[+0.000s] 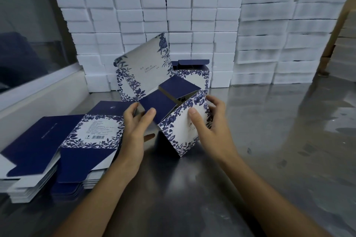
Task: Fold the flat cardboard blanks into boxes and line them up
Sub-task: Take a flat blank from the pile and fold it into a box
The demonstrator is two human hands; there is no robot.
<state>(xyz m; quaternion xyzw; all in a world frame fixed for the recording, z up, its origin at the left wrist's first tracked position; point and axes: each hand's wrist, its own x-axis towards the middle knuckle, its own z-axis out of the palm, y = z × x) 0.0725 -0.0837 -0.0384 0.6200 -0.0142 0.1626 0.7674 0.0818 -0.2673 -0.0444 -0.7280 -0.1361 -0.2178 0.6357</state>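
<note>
Both hands share the grip on a half-formed box (pixel 181 121): the left hand (pixel 134 131) curls round its navy side, thumb on the navy flap (pixel 157 106), while the right hand (pixel 210 127) clamps the white floral panel, thumb on the front and fingers wrapped behind the far edge. That box sits tilted, one lower corner down near the steel tabletop (pixel 269 150), its top flaps standing open. Just left of the grip lies a stack of flat blanks (pixel 57 146), navy and floral faces up, their edges fanned. Right behind the grip, a standing box (pixel 138 75) tilts with its tall lid flap raised, and beside it another upright box (pixel 192 73) shows open navy flaps. Farther behind the grip rises a wall of white foam blocks (pixel 173 15).
</note>
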